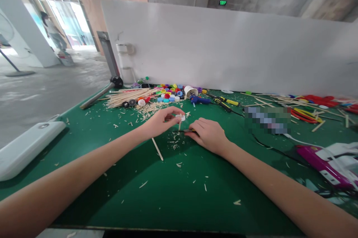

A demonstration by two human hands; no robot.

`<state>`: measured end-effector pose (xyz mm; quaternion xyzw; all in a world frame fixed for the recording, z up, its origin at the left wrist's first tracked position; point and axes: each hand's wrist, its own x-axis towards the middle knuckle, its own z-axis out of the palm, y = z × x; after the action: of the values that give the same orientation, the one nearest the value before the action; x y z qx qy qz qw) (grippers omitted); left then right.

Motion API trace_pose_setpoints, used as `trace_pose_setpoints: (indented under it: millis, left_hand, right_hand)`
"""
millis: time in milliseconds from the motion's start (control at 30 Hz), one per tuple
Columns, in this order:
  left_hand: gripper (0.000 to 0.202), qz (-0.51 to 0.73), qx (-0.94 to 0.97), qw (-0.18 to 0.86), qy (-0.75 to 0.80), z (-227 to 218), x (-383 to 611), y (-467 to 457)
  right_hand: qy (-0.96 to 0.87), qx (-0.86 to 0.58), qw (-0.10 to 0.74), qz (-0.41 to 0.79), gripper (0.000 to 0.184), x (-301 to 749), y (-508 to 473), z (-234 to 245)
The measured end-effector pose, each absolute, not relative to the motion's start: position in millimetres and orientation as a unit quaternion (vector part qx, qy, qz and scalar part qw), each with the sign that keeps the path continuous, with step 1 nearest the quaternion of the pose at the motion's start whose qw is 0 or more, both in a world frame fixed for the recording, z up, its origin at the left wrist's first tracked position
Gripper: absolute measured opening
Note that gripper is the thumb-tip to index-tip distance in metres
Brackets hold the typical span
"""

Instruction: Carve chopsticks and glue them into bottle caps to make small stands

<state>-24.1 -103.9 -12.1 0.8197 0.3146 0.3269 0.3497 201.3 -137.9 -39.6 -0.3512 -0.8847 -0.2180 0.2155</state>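
Note:
Near the middle of the table, my left hand (162, 121) pinches a small white bottle cap (182, 117) between thumb and fingers. A short thin wooden stick (179, 125) stands upright against the cap; how the two are joined is too small to tell. My right hand (210, 133) is closed around a slim dark knife (183, 131), its blade pointing left and touching or crossing the stick's lower part. A longer wooden stick (158, 150) lies on the table below my left hand. Pale wood shavings (175, 142) are scattered beneath both hands.
Behind my hands lie a bundle of wooden sticks (130, 97), colourful bottle caps (172, 99), a tipped white cup (191, 91) and a blue glue gun (200, 100). A magenta device (321, 163) with cables sits right, a white box (30, 148) left. A white panel (223, 48) borders the table.

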Motion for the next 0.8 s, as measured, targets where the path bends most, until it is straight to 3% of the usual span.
trace_pose_setpoints:
  millis: [367, 600, 800]
  left_hand:
    - [0.027, 0.323, 0.839, 0.316, 0.303, -12.2, -26.3, -104.5]
    - [0.028, 0.329, 0.831, 0.322, 0.312, -10.5, -22.3, -110.1]
    - [0.027, 0.339, 0.824, 0.324, 0.319, -11.8, -22.1, -108.9]
  right_hand:
    - [-0.906, -0.362, 0.149, -0.163, 0.028, 197.4, -132.8, -32.7]
    - [-0.894, -0.340, 0.194, -0.217, 0.034, 198.9, -136.0, -37.3]
    - [-0.899, -0.345, 0.184, -0.198, 0.032, 198.1, -133.4, -39.0]
